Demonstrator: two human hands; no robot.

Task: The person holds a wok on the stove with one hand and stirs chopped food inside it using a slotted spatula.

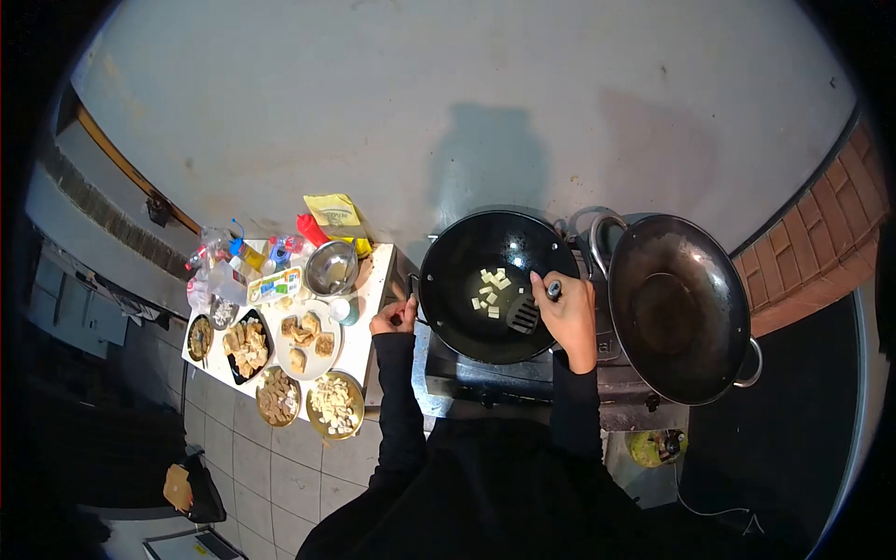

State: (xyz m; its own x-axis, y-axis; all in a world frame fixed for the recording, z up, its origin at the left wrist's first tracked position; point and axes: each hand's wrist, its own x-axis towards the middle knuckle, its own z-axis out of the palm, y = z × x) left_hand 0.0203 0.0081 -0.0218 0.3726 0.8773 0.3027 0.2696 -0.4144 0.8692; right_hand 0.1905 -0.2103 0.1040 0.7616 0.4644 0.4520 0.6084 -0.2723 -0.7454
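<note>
A black wok [457, 322] sits on the stove, with several pale cubes [492, 291] in a shallow pool of liquid at its middle. My right hand [567, 315] is closed round the handle of a slotted spatula [524, 315], whose dark head rests in the wok just right of the cubes. At the wok's left side, my left hand [396, 317] has its fingers closed on the loop handle [413, 287], which they partly hide.
A larger, browned wok [679, 313] stands at the right. The white side table [353, 355] at left bears a metal bowl [331, 268], a white plate [308, 339] of food, a bowl of pale cubes [335, 405], bottles and packets. Behind the stove rises a grey wall [373, 121].
</note>
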